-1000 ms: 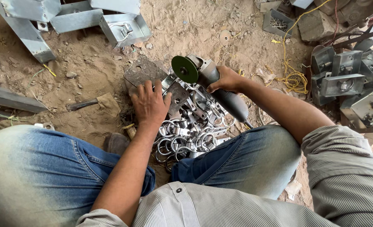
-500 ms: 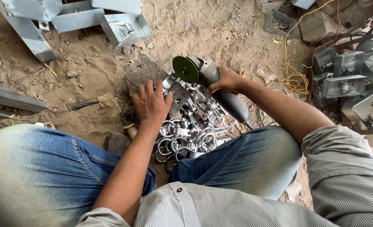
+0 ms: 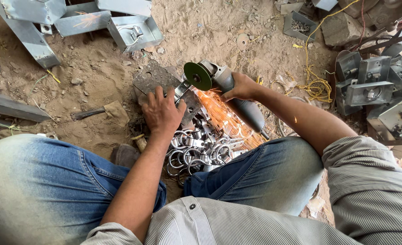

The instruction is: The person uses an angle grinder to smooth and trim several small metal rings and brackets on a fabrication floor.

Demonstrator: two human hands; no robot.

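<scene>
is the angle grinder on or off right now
On: orange sparks spray from under the angle grinder held in the right hand, while the left hand presses the metal piece down.

The scene is lit by soft, even daylight; only faint shadows are cast on the sandy ground (image 3: 96, 81). Bright orange sparks (image 3: 219, 115) glow at centre frame. Focus is sharp throughout. Mild wide-angle stretching is seen at the lower corners.

The flat dark steel plate (image 3: 158, 78) lies on the sandy ground (image 3: 101, 86); the left hand (image 3: 161, 111) rests on its near edge; the green-disc angle grinder (image 3: 223, 86) sits just right, in the right hand (image 3: 242, 86); the heap of shiny metal ring clamps (image 3: 201, 147) lies nearer, between 2 knees.
</scene>
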